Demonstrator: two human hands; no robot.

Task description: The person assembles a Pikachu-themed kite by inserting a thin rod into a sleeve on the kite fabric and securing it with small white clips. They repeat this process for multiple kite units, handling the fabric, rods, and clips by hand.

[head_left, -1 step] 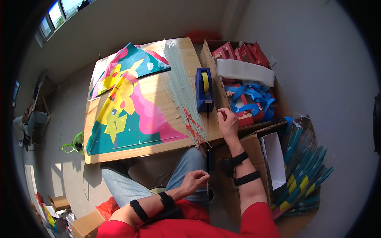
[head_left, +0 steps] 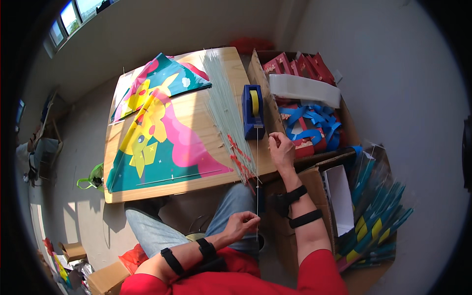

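Observation:
My left hand [head_left: 242, 223], above my lap, pinches a thin pale rod [head_left: 257, 201] between thumb and fingers. The rod stands roughly lengthwise, its far end at the front of a blue tape dispenser [head_left: 253, 110] with a yellow roll. Just right of the dispenser, at the table's right edge, my right hand [head_left: 281, 150] is closed, thumb against fingertips. What it pinches, if anything, is too small to make out. Left of the dispenser lies a long bundle of pale thin rods [head_left: 223, 98], some with red ends. Printed kite-like sheets [head_left: 191, 147] in teal, pink and yellow lie on the table.
The wooden table [head_left: 226, 130] stands before my knees. To its right, a cardboard box [head_left: 258, 73] holds red packets, blue ribbon and a white roll. Nearer, another box [head_left: 307, 189] stands beside bagged teal and yellow rolled pieces [head_left: 376, 221]. A green bag [head_left: 93, 179] sits left of the table.
My right hand has shifted very slightly up. The left hand and the rod stay where they were.

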